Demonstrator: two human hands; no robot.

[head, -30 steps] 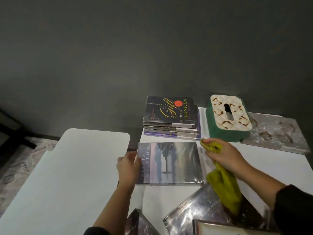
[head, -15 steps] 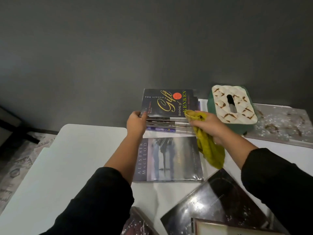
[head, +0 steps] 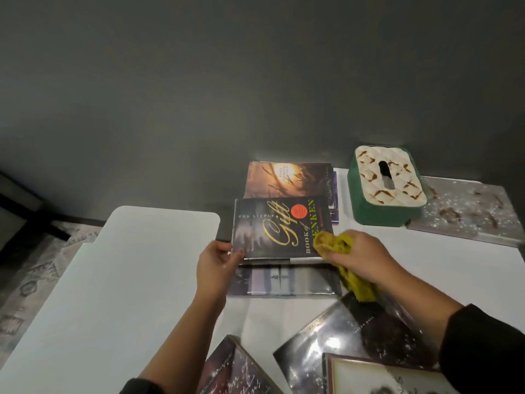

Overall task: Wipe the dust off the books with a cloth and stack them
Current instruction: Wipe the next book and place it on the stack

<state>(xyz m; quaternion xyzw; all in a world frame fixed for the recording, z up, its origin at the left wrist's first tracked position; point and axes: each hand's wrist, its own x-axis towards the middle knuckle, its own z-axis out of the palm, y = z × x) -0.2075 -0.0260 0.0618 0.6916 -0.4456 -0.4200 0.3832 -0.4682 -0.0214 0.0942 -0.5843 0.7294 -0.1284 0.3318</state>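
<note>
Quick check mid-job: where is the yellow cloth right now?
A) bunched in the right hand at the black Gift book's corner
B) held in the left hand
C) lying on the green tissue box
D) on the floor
A: the yellow cloth is bunched in the right hand, against the black "Gift" book that the left hand grips.

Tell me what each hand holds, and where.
Left hand grips the KenKen book at its near-left corner; right hand grips the bunched yellow cloth against the book's near-right corner.

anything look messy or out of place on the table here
Yes. The tissue box has brown stains across its quilted white top, and the tray beside it is smeared too. At the near edge, several books lie askew, overlapping, not stacked.
</note>
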